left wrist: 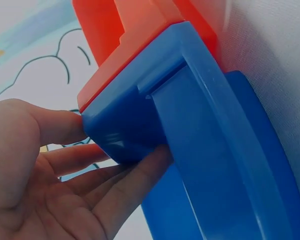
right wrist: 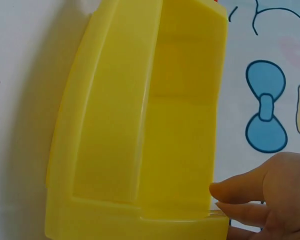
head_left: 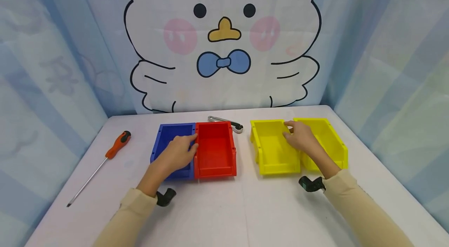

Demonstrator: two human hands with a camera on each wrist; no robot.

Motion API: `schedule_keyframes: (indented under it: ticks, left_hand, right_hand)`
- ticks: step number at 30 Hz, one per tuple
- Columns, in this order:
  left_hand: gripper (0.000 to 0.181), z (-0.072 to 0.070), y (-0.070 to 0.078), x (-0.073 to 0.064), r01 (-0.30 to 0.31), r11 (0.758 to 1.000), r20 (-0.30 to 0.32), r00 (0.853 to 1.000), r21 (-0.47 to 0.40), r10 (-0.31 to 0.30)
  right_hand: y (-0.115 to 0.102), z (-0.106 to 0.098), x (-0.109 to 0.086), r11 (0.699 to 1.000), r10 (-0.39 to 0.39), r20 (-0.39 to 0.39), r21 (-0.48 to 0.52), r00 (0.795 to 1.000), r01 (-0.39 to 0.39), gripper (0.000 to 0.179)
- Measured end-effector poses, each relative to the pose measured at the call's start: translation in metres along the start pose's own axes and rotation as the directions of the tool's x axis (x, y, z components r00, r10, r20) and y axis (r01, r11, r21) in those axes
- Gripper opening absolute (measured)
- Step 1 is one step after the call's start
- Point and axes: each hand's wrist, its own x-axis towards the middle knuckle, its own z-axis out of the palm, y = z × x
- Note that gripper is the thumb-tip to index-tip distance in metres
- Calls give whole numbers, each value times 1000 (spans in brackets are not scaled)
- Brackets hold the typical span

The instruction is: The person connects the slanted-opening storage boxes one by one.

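The blue bin (left wrist: 205,135) is touched by the left hand (head_left: 178,150) and the left yellow bin (head_left: 279,168) by the right hand (head_left: 301,136), with thumbs and fingers a bit apart.

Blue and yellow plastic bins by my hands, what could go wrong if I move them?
The blue plastic bin sits right against the red plastic bin, so if your left hand shifts one, the other might drag along. Your right hand is at a back corner of the left yellow plastic bin, so pulling there could twist it. A silver-and-black metal tool lies behind the red bin and could get knocked if that bin slides back.
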Motion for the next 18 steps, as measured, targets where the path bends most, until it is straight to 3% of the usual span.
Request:
schedule_keyframes:
  ticks: [8,18]
  left_hand:
    - [56,2,1,0,12,1000,-10,1000,1,-12]
    - [55,3,1,-1,-13,999,-23,1000,38,13]
  right_hand:
    - [0,3,-2,1000,-13,-37,-7,999,13,55]
    - [3,1,-2,1000,-13,-23,22,1000,14,56]
